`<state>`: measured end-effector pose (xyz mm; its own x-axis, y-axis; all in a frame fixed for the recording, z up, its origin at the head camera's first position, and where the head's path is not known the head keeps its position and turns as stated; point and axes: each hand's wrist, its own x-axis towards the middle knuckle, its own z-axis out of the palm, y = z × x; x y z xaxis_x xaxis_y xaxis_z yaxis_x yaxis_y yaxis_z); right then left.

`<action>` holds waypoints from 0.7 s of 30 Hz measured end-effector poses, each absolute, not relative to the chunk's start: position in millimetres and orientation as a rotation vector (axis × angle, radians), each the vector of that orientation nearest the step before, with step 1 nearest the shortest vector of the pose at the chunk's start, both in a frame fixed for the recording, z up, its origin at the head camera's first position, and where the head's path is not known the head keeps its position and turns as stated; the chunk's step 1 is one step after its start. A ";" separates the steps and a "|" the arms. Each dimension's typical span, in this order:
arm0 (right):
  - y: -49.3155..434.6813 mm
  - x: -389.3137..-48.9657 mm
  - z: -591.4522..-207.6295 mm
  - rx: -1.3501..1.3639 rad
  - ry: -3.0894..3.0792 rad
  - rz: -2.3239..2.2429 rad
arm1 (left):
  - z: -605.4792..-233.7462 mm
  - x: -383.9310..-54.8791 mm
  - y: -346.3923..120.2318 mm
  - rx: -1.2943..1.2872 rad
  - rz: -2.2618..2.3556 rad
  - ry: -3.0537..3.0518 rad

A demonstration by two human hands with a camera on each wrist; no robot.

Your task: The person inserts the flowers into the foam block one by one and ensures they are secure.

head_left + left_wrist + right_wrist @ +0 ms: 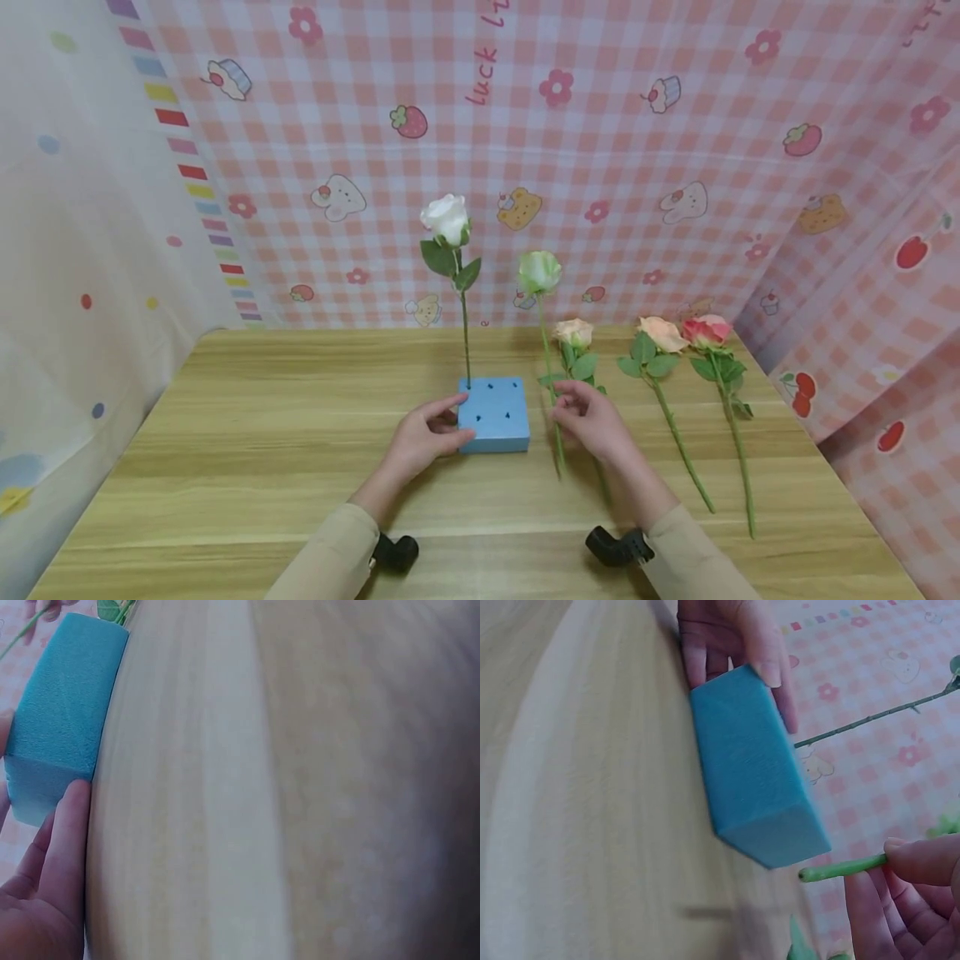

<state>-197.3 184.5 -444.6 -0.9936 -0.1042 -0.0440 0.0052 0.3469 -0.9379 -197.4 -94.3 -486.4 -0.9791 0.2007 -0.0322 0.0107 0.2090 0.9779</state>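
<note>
A blue foam block (491, 427) with several small dark holes in its top lies on the table, and a white rose (447, 221) stands upright in its back left corner. My left hand (422, 437) grips the block from the left, thumb at the front corner and fingers along the side. To the right, my right hand (594, 423) pinches the stem of a pale green rose (540, 272) between thumb and fingers. That rose is held bloom up, and the cut end of its stem (840, 870) shows close beside the block in the right wrist view.
Several roses lie on the wooden table (262, 450) at the right: a cream rose (574, 333) partly behind my right hand, a peach rose (662, 335) and a pink-red rose (707, 332). A checked pink cloth (465, 150) hangs behind the table.
</note>
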 end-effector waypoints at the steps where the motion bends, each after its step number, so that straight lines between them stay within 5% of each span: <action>1: 183.4 -198.1 -443.1 -0.092 2.509 -1.733 | -486.3 -197.4 -94.4 0.203 1.875 2.317; 21: 165.3 -207.2 -412.3 -0.273 2.444 -1.877 | -486.4 -197.8 -94.6 0.204 1.838 2.357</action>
<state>-207.2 165.3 -412.3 -0.9833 -0.1684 0.0688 -0.1099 0.2485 -0.9624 -197.8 -94.6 -486.4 -0.9801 0.1960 -0.0314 0.0173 0.2419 0.9701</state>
